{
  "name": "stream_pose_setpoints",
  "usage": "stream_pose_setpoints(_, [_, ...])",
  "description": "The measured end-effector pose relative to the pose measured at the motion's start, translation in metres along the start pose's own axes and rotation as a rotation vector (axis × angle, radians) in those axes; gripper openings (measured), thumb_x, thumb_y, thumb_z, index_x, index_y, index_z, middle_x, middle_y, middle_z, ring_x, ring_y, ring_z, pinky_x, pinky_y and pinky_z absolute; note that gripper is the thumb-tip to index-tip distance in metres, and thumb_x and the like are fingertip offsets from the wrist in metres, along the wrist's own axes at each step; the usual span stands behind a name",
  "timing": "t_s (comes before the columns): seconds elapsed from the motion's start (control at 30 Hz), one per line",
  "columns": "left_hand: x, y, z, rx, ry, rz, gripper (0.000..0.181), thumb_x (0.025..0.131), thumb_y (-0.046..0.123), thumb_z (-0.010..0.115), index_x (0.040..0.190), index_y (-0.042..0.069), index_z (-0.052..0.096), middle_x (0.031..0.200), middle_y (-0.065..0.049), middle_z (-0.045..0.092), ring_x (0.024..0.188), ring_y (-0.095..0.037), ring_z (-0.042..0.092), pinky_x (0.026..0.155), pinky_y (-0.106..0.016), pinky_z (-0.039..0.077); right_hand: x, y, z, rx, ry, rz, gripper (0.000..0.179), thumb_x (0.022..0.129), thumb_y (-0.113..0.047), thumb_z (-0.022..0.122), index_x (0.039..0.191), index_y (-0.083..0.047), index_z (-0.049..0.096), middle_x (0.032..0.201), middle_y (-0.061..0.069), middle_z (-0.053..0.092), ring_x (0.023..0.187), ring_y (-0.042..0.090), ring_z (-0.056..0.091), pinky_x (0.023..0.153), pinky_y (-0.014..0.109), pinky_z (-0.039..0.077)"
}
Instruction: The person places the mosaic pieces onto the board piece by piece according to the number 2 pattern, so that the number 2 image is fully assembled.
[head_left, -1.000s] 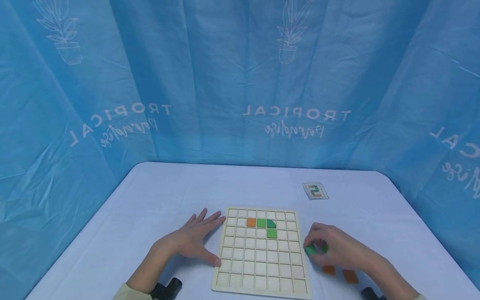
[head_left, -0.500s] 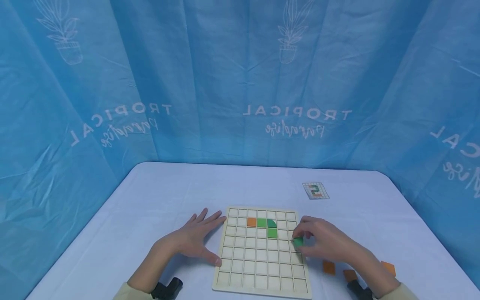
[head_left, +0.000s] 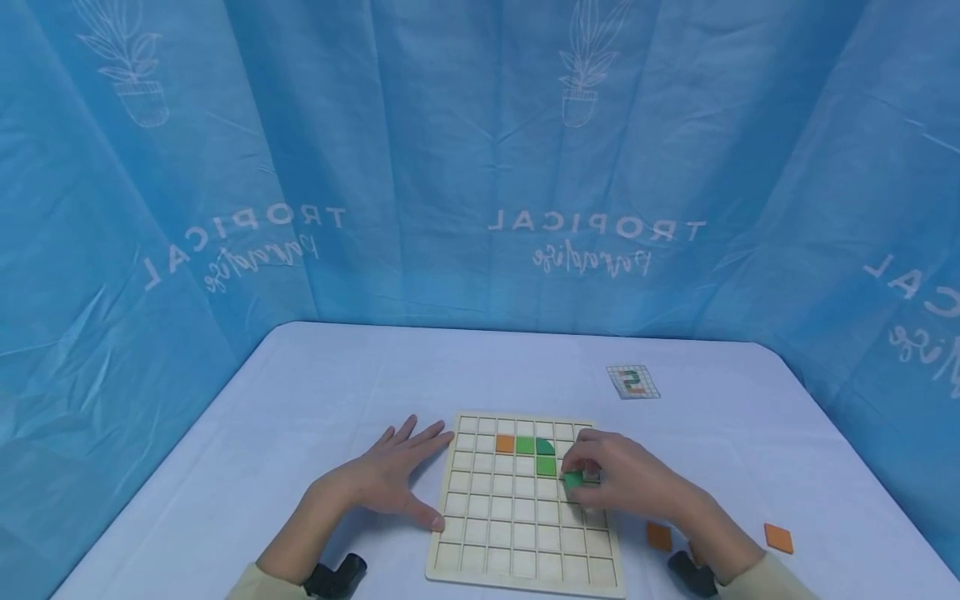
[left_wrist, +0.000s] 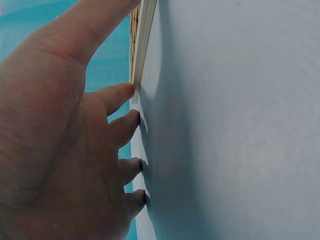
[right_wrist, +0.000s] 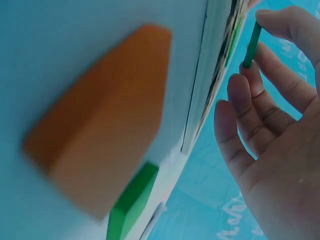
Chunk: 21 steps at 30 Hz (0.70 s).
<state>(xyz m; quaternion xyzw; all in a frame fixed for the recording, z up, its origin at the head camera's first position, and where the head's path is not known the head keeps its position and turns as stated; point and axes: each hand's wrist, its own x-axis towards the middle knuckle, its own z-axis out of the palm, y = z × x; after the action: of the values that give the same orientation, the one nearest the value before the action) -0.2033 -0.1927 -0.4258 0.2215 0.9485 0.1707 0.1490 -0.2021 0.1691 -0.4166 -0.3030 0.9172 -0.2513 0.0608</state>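
A pale gridded board (head_left: pixel 510 537) lies on the table, with an orange square tile (head_left: pixel 506 444), two green squares and a dark green quarter-round tile (head_left: pixel 545 447) in its upper cells. My left hand (head_left: pixel 384 479) is spread along the board's left side, thumb and index fingertip at its edge. Over the right part of the grid, my right hand (head_left: pixel 628 473) pinches a green tile (head_left: pixel 573 481) between thumb and fingertips. The right wrist view shows this green tile (right_wrist: pixel 253 45) edge-on, its other fingers loosely bent.
Orange tiles (head_left: pixel 659 536) (head_left: pixel 778 537) lie right of the board, one partly covered by the right wrist. A green tile (right_wrist: pixel 132 205) lies beyond an orange tile (right_wrist: pixel 110 125) in the right wrist view. A small pattern card (head_left: pixel 633 382) lies farther back.
My right hand has carried the green tile leftward from the table beside the board to over the grid. An orange tile at the right came into view. My left hand stays put.
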Motion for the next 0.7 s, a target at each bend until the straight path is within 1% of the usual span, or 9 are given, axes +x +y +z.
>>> stream_pose_setpoints(0.2, [0.0,-0.001,0.0,-0.002,0.0,0.011,0.12,0.054,0.08,0.071,0.153,0.029,0.028,0.159,0.004,0.017,0.145,-0.032,-0.001,0.113,-0.056,0.001,0.008,-0.006,0.004,-0.024,-0.023,-0.033,0.016,0.079,-0.03,0.076,0.094,-0.029,0.071,0.088,-0.018,0.057,0.076,0.006,0.054,0.067,0.024,0.048])
stream_pose_setpoints(0.43, [0.0,-0.002,0.0,0.004,0.001,0.016,0.12,0.054,0.08,0.071,0.153,0.028,0.028,0.159,0.004,0.017,0.145,-0.032,-0.001,0.113,-0.057,0.001,0.016,-0.018,0.007,-0.055,-0.057,-0.023,0.014,0.079,-0.032,0.075,0.093,-0.029,0.071,0.082,-0.014,0.055,0.071,0.005,0.05,0.06,0.024,0.045])
stream_pose_setpoints(0.5, [0.0,-0.002,0.0,0.004,0.001,0.016,0.12,0.054,0.081,0.071,0.153,0.029,0.028,0.159,0.004,0.016,0.145,-0.032,-0.001,0.113,-0.056,0.001,0.017,-0.02,0.009,-0.06,-0.065,-0.031,0.013,0.08,-0.031,0.074,0.092,-0.029,0.071,0.08,-0.013,0.055,0.069,0.006,0.049,0.058,0.024,0.044])
stream_pose_setpoints(0.7, [0.0,-0.001,0.0,0.002,-0.004,0.014,0.12,0.054,0.081,0.071,0.153,0.029,0.028,0.159,0.005,0.016,0.145,-0.032,-0.002,0.113,-0.056,0.001,0.021,-0.022,0.013,-0.081,-0.079,-0.059,0.009,0.082,-0.033,0.074,0.089,-0.031,0.069,0.08,-0.013,0.054,0.069,0.007,0.05,0.059,0.024,0.043])
